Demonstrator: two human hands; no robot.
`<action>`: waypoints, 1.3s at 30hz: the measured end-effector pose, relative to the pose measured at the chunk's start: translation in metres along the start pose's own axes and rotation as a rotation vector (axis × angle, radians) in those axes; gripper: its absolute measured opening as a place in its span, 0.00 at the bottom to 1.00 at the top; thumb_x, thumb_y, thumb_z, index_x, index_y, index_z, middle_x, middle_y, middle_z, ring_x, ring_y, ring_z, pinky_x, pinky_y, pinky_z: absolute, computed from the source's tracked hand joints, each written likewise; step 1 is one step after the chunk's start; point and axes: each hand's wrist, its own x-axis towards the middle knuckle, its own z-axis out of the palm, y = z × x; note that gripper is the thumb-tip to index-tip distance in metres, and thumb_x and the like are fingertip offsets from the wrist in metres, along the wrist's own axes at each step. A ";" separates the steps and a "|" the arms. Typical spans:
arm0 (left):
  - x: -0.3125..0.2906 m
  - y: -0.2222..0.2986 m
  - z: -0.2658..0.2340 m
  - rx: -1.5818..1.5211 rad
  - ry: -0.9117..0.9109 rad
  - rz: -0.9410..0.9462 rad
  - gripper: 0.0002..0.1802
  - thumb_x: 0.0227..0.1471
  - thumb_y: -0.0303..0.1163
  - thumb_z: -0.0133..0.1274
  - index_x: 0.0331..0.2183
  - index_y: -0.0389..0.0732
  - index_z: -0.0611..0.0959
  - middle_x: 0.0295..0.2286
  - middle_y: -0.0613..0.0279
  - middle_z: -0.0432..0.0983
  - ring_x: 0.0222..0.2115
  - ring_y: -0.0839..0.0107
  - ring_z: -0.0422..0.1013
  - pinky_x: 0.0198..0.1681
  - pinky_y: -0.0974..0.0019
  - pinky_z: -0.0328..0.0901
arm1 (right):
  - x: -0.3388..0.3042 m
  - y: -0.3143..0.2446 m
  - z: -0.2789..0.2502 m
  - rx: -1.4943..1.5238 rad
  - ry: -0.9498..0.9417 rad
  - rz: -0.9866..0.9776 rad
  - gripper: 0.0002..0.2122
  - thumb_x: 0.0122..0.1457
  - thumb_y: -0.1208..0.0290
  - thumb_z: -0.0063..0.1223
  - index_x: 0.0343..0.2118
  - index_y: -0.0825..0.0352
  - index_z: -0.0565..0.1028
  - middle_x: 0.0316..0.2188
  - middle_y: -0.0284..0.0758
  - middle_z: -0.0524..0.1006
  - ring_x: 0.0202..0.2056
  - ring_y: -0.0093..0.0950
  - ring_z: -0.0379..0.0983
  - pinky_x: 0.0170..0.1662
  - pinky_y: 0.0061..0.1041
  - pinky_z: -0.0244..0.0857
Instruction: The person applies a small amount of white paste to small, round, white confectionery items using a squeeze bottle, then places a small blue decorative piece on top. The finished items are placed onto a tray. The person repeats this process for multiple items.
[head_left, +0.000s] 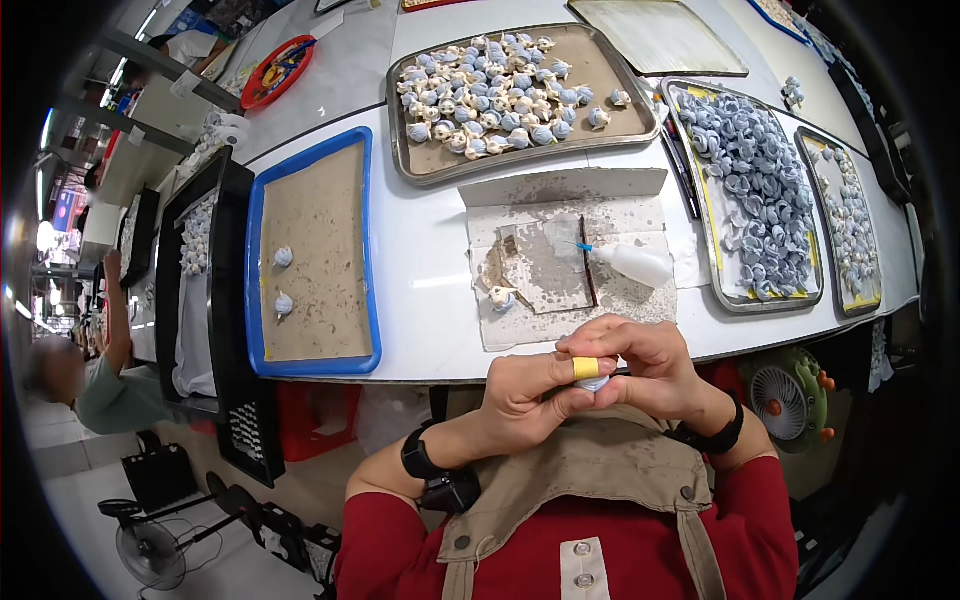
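Note:
My left hand (525,392) and my right hand (645,368) meet close to my chest, both pinching one small pale blue-white piece (593,383). A yellow band wraps a finger of my left hand. Just beyond them, on the white table (425,270), lies a stained cardboard work mat (570,265) with a white squeeze bottle (630,264) with a blue tip and one small finished piece (501,297). A blue-rimmed tray (312,255) to the left holds two small pieces.
A metal tray (515,98) of many blue-and-cream pieces sits at the back. Two trays of blue pieces (750,195) stand to the right. Black trays (195,270) lie far left. A person sits at the left edge. Fans (785,400) stand on the floor.

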 end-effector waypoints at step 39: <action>0.102 -0.012 -0.160 0.991 0.371 -0.202 0.21 0.44 0.23 0.57 0.43 0.36 0.73 0.32 0.60 0.69 0.33 0.70 0.71 0.33 0.73 0.67 | 0.000 0.028 -0.062 -0.923 0.440 0.130 0.28 0.45 0.63 0.63 0.49 0.68 0.68 0.38 0.39 0.74 0.43 0.36 0.66 0.48 0.33 0.57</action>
